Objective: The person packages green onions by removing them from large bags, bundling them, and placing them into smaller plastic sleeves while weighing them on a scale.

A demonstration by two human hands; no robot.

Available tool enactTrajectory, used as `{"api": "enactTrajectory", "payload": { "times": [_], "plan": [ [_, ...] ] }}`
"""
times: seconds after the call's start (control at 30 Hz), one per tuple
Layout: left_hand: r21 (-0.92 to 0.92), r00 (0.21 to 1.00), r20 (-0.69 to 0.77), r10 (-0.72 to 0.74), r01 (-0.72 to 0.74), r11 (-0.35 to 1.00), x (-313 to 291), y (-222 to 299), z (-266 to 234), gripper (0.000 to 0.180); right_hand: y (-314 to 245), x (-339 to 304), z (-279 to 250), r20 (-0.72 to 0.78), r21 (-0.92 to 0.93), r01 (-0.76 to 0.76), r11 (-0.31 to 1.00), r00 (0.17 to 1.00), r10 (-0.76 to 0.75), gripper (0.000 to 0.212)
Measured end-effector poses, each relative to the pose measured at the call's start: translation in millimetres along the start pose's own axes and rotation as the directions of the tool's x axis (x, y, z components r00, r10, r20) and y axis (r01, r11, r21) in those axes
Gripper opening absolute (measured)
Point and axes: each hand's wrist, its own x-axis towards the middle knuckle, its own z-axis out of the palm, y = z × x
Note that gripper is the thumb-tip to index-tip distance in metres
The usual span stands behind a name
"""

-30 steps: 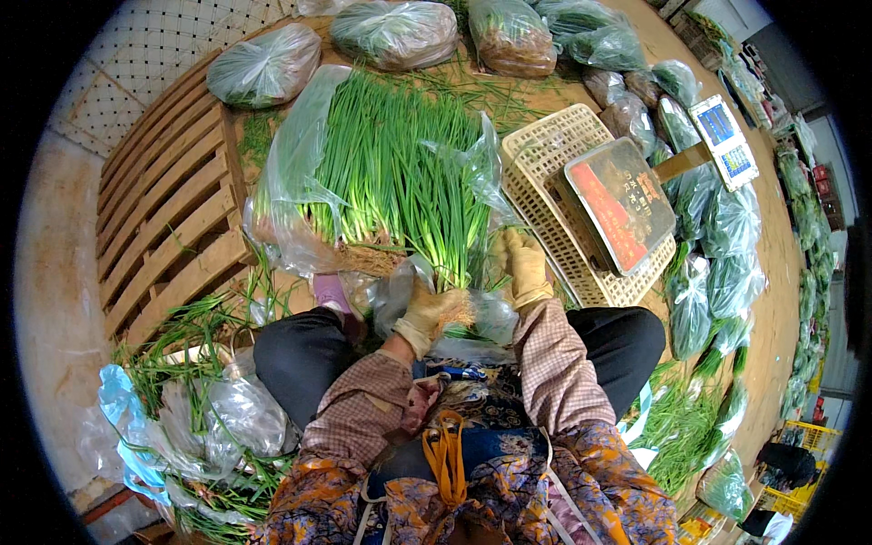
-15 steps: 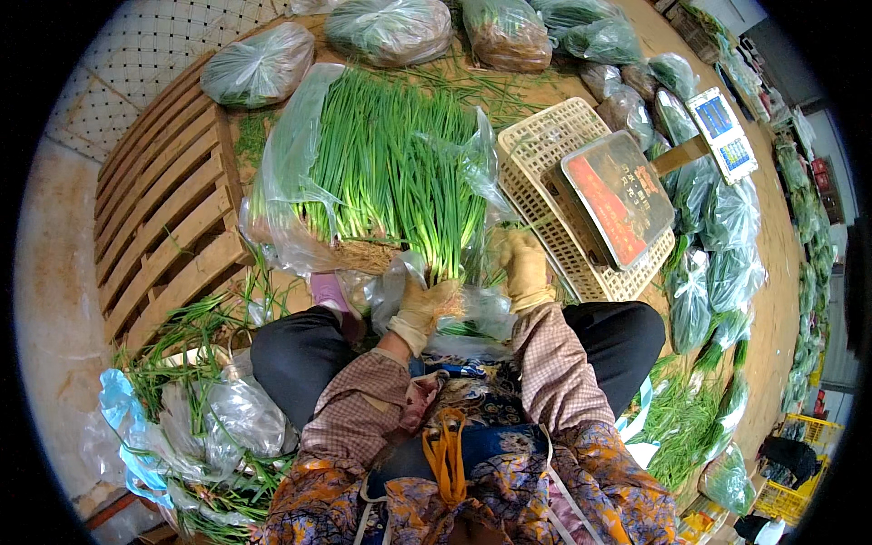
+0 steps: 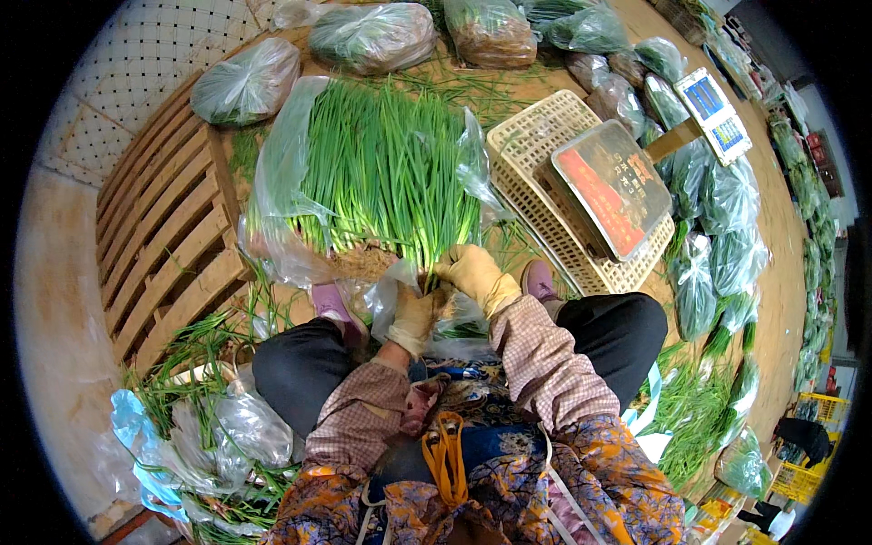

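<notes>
A wide heap of spring onions [image 3: 381, 163] lies in front of me on an opened clear plastic bag [image 3: 282, 173], green tops pointing away and roots toward me. My left hand [image 3: 414, 313], in a tan glove, is closed around the root end of a bunch at the heap's near edge. My right hand [image 3: 477, 277], gloved too, is bent over the same bunch just above the left one, its fingers closed on the lower stems. The gloves partly hide the roots. Loose plastic lies beneath and beside my hands.
To the right, a weighing scale [image 3: 613, 186] rests on an upturned cream plastic crate [image 3: 536, 136]. A wooden pallet [image 3: 173, 236] stands at the left. Filled bags [image 3: 372, 38] line the far and right sides. Plastic and onion scraps [image 3: 227, 427] are heaped at the lower left.
My right hand has moved left, from beside the crate onto the spring onions by my left hand. The left hand keeps its grip. The whole view has shifted slightly.
</notes>
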Motion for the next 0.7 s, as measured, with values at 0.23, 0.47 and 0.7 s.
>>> {"api": "enactTrajectory", "payload": {
  "times": [0.23, 0.47, 0.7],
  "plan": [
    [-0.410, 0.945, 0.085, -0.316, 0.322, 0.853, -3.7, 16.3, 1.1, 0.029, 8.6, -10.6, 5.9, 0.135, 0.789, -0.103, 0.606, 0.991, -0.008, 0.016],
    [-0.361, 0.943, 0.147, -0.298, 0.332, 0.871, -0.6, -5.6, -14.4, 0.041, 17.1, -5.6, 11.4, -0.002, 0.581, -0.029, 0.813, 0.999, 0.037, 0.019],
    [-0.387, 0.949, 0.156, -0.274, 0.314, 0.867, -7.5, 7.2, -5.6, 0.051, -2.5, -8.2, -1.2, -0.088, 0.118, -0.029, 0.993, 0.995, 0.040, 0.032]
  ]
}}
